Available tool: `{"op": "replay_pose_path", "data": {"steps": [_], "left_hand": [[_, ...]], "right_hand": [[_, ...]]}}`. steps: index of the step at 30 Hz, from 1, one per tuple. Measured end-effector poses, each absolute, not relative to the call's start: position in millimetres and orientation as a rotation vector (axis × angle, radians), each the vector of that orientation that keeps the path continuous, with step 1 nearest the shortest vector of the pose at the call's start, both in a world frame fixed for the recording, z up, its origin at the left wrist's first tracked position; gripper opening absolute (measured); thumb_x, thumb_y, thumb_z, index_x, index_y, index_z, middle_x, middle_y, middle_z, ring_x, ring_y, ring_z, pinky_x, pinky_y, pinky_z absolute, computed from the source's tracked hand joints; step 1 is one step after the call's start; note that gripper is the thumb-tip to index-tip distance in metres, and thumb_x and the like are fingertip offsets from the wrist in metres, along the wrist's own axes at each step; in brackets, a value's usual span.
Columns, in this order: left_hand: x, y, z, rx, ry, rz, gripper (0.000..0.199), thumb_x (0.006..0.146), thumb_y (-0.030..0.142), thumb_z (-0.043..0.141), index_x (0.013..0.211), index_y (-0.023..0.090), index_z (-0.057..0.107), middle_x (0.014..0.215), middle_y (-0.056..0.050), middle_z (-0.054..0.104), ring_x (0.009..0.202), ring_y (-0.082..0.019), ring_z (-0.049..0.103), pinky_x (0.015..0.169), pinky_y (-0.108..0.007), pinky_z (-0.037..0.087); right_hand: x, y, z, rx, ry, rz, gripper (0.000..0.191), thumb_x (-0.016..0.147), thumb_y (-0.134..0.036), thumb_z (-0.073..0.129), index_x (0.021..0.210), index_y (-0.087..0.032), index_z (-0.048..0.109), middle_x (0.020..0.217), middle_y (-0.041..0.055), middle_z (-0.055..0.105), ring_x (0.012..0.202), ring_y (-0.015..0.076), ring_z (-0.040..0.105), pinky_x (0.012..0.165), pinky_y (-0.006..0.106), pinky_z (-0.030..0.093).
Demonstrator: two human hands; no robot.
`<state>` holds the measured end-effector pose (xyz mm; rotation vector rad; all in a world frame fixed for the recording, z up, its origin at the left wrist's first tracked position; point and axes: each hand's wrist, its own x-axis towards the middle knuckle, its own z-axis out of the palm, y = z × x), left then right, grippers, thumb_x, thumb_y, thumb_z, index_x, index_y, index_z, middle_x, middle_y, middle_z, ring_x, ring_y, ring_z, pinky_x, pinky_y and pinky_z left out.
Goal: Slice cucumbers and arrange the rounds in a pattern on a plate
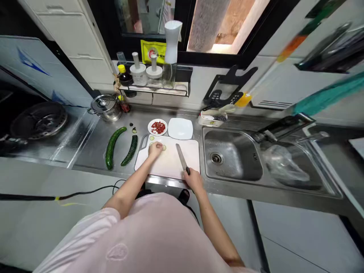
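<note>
My right hand (193,179) grips the black handle of a kitchen knife (181,155), its blade angled forward over the white cutting board (170,167). On the board's left half, my left hand (155,150) is closed, with a thin cucumber slice (164,148) at its fingertips. Another pale slice (152,138) lies just beyond that hand. Left of the board rest a dark cucumber (130,151) with a cut end and a longer, curved green cucumber (113,148). A small cut end piece (134,131) lies behind the dark one.
Behind the board stand a plate of chopped red chillies (158,127) and a white square plate (180,128). A steel sink (231,155) lies to the right. At the back left are a lidded pot (105,108) and a condiment shelf (155,90).
</note>
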<state>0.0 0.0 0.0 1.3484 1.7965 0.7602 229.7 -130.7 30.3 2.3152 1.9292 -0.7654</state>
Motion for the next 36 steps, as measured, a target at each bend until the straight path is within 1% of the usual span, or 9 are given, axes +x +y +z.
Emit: {"op": "replay_pose_path", "data": {"steps": [5,10,17,20,23,28,36], "left_hand": [[13.8,-11.4,-15.2,1.355,1.795,0.695,0.016,0.073,0.016,0.062,0.088,0.016,0.069,0.081,-0.003,0.070,0.075,-0.013,0.063,0.069,-0.022,0.045],[12.7,-16.4,-16.4,1.438,1.823,0.642,0.016,0.074,0.018,0.061,0.087,0.017,0.069,0.078,-0.003,0.070,0.072,-0.013,0.062,0.067,-0.022,0.044],[9.9,-22.7,-12.5,1.574,1.866,0.590,0.022,0.076,0.013,0.053,0.089,0.019,0.071,0.083,-0.004,0.070,0.078,-0.015,0.062,0.075,-0.025,0.045],[9.3,-24.2,-13.2,1.659,1.894,0.592,0.022,0.077,0.014,0.053,0.089,0.019,0.071,0.089,-0.005,0.068,0.081,-0.016,0.061,0.079,-0.026,0.045],[8.2,-24.4,-15.7,1.712,1.916,0.604,0.022,0.075,0.014,0.054,0.090,0.018,0.070,0.092,-0.006,0.066,0.080,-0.016,0.059,0.079,-0.027,0.045],[7.6,-22.6,-20.4,1.708,1.947,0.602,0.020,0.076,0.016,0.055,0.091,0.018,0.068,0.089,-0.006,0.064,0.081,-0.016,0.058,0.078,-0.026,0.044],[7.6,-17.2,-22.1,1.662,1.972,0.557,0.016,0.076,0.017,0.055,0.087,0.020,0.067,0.086,-0.004,0.065,0.080,-0.016,0.058,0.076,-0.026,0.043]], "right_hand": [[227.5,-131.4,33.7,2.291,1.913,-0.751,0.033,0.087,-0.039,0.037,0.097,-0.018,0.062,0.091,0.0104,0.068,0.085,0.0218,0.063,0.066,0.026,0.037],[226.6,-130.7,39.6,2.253,1.907,-0.717,0.035,0.089,-0.040,0.036,0.099,-0.019,0.062,0.093,0.0110,0.068,0.088,0.0230,0.063,0.067,0.027,0.037],[220.8,-141.4,46.8,2.163,1.959,-0.714,0.040,0.092,-0.047,0.033,0.100,-0.019,0.061,0.093,0.0103,0.068,0.088,0.0216,0.063,0.070,0.027,0.037],[217.4,-148.9,52.1,2.117,2.003,-0.726,0.042,0.093,-0.049,0.031,0.100,-0.020,0.061,0.091,0.0096,0.068,0.087,0.0209,0.063,0.069,0.026,0.036],[214.3,-154.3,57.7,2.082,2.019,-0.743,0.044,0.093,-0.051,0.030,0.099,-0.020,0.061,0.090,0.0097,0.068,0.085,0.0209,0.063,0.067,0.026,0.035],[209.4,-156.8,61.3,2.044,2.043,-0.739,0.044,0.094,-0.050,0.031,0.099,-0.019,0.061,0.089,0.0099,0.068,0.086,0.0217,0.063,0.067,0.026,0.035],[203.7,-154.5,62.1,2.025,2.070,-0.711,0.040,0.094,-0.046,0.032,0.099,-0.019,0.061,0.088,0.0093,0.068,0.086,0.0222,0.063,0.067,0.026,0.035]]}}
